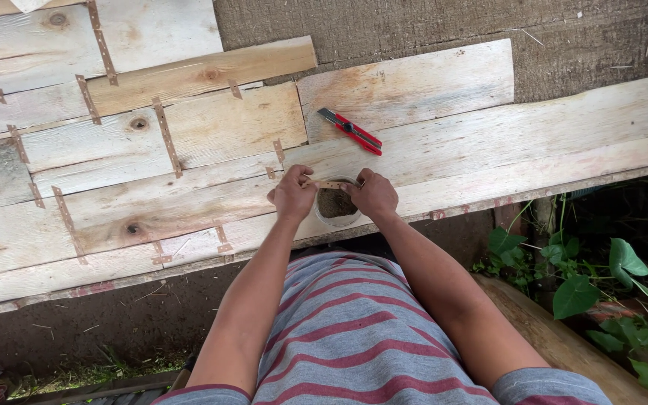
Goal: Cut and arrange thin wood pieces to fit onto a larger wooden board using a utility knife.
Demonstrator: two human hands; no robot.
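— What's the grip?
— Both my hands pinch one thin wooden strip (332, 184): left hand (292, 196) on its left end, right hand (373, 196) on its right.
— And its lie?
— Crosswise, spanning the small round container (337, 217), equally near both hands.

rough wooden planks (444, 142), glossy plastic cutter (350, 130)

Bare planks (489, 142) lie open around; red utility knife (350, 130) lies just beyond the cup (337, 204)
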